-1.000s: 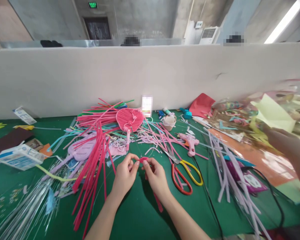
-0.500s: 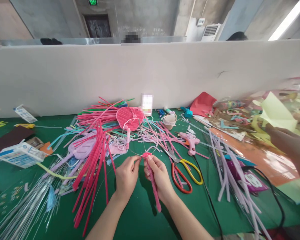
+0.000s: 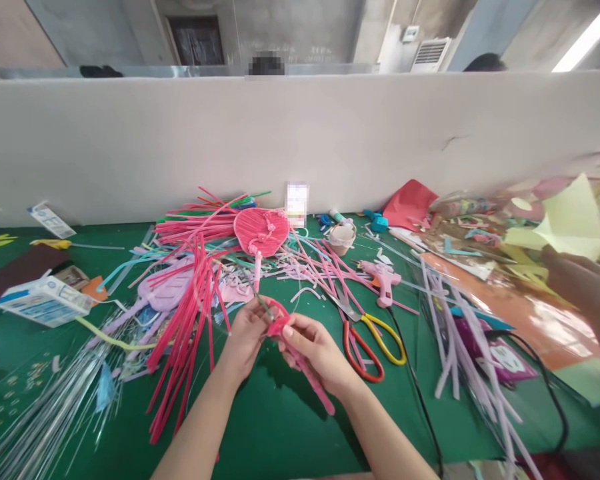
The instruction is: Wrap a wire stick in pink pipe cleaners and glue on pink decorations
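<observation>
Right hand (image 3: 313, 343) grasping pink strip (image 3: 313, 381), tail pointing to five o'clock; we have strip at clock's centre, between both hands, above green table (image 3: 280, 437). Left hand (image 3: 247, 335) at strip's upper end, fingers bent; we cannot tell what they pinch. From there, paper cup (image 3: 341, 241) at one, upright, contents too small for us to read. Clear bag (image 3: 463, 205) at two, colourful bits inside, blurred. Blue-and-white carton (image 3: 45, 305) at nine, purple packet (image 3: 503, 355) at three.

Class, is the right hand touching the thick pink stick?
Touching: the head view shows the right hand closed around the thick pink stick, whose lower end juts out.
</observation>
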`<state>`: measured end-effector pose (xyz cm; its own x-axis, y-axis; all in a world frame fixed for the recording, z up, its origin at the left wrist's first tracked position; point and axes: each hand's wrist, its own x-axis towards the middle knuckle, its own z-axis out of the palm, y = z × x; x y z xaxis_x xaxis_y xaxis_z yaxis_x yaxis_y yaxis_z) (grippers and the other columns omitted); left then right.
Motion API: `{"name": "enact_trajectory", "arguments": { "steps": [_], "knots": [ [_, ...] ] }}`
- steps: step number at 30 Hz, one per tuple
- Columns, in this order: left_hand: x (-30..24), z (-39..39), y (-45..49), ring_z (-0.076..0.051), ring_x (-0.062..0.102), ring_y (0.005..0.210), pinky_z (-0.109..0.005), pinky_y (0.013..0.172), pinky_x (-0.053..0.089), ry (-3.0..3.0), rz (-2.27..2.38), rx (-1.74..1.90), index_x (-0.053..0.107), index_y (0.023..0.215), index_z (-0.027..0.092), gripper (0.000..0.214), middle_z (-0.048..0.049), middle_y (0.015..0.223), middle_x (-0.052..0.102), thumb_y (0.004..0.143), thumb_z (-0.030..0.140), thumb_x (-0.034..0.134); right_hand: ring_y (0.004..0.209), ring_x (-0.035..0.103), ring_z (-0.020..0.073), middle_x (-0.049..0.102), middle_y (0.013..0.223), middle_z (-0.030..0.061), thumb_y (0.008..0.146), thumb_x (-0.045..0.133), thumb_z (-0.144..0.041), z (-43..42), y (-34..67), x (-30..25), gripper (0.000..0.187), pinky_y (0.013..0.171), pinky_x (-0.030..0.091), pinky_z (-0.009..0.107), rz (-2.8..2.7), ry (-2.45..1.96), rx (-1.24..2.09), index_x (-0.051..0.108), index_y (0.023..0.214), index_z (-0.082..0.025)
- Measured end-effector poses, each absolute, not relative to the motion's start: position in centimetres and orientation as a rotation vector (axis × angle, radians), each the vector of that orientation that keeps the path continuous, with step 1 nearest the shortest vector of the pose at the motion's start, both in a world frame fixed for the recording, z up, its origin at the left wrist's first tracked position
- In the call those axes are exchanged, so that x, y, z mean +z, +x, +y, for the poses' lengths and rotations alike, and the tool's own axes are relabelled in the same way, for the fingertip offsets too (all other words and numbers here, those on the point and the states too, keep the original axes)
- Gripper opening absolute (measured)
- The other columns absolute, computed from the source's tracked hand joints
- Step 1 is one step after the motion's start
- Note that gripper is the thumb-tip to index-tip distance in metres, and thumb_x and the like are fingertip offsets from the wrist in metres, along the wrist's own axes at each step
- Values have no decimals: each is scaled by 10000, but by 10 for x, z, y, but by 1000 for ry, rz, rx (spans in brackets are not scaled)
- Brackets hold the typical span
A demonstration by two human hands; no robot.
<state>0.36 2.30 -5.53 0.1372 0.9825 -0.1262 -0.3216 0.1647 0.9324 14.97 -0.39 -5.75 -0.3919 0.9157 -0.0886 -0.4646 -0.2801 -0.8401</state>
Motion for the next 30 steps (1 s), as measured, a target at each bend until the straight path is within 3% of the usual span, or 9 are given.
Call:
{"name": "enact_trajectory", "arguments": {
  "steps": [3, 6, 8, 11, 17, 21, 24, 27, 30],
  "knots": [
    [-57, 23, 2, -100, 580, 608, -205, 553, 470, 878, 935, 1102, 670, 885, 181, 247, 6, 766, 655, 719, 310, 800, 567, 585, 80, 661, 736, -7, 823, 723, -458, 1, 146, -61, 292, 527, 434, 187, -939, -856, 1573, 648, 859, -177],
    [-55, 21, 1, -153, 651, 820, -228, 683, 524, 882, 907, 1038, 705, 1012, 188, 295, -33, 904, 702, 729, 222, 780, 668, 637, 115, 684, 805, -5, 817, 725, -453, 3, 142, -65, 308, 642, 520, 229, -906, -886, 1484, 636, 984, -209],
    [-52, 19, 0, -179, 656, 929, -255, 758, 543, 877, 896, 984, 703, 1056, 204, 330, -47, 1029, 706, 736, 236, 777, 705, 647, 135, 682, 815, -8, 804, 740, -439, 3, 141, -68, 399, 659, 546, 248, -886, -931, 1419, 593, 1115, -235],
    [-49, 16, 2, -195, 674, 906, -276, 728, 562, 862, 921, 896, 704, 1027, 194, 298, -69, 1058, 709, 764, 316, 776, 689, 636, 134, 654, 868, -10, 776, 764, -424, 3, 142, -68, 535, 594, 559, 238, -861, -982, 1361, 531, 1230, -265],
    [-40, 11, 9, -238, 709, 858, -306, 630, 582, 895, 960, 794, 689, 1102, 186, 415, -104, 1040, 726, 768, 412, 783, 692, 584, 107, 557, 906, -14, 811, 728, -430, -1, 151, -49, 409, 531, 564, 203, -884, -965, 1349, 613, 1176, -286],
    [-33, 9, 14, -219, 717, 871, -324, 788, 567, 901, 930, 843, 721, 1060, 174, 365, -88, 967, 754, 764, 373, 799, 612, 602, 123, 629, 815, 21, 880, 592, -563, -1, 152, -39, 378, 483, 547, 226, -928, -1055, 1292, 690, 970, -209],
    [-33, 10, 15, -183, 715, 863, -317, 917, 515, 839, 891, 960, 741, 1037, 177, 359, -60, 920, 762, 719, 308, 843, 644, 629, 139, 647, 753, 14, 886, 608, -528, -1, 152, -39, 340, 553, 569, 251, -987, -1077, 1170, 685, 947, -203],
    [-37, 12, 13, -158, 700, 830, -282, 884, 514, 746, 934, 1022, 749, 1024, 172, 426, -39, 839, 752, 638, 275, 897, 732, 670, 154, 710, 825, 20, 910, 613, -418, -1, 152, -39, 226, 668, 579, 280, -1153, -1184, 934, 669, 1016, -226],
    [-38, 13, 10, -152, 684, 777, -290, 821, 545, 697, 961, 1056, 749, 909, 149, 393, -29, 784, 726, 587, 294, 921, 794, 687, 163, 744, 899, 39, 929, 586, -329, -3, 154, -36, 148, 735, 573, 287, -1368, -1285, 655, 689, 933, -224]
  ]
}}
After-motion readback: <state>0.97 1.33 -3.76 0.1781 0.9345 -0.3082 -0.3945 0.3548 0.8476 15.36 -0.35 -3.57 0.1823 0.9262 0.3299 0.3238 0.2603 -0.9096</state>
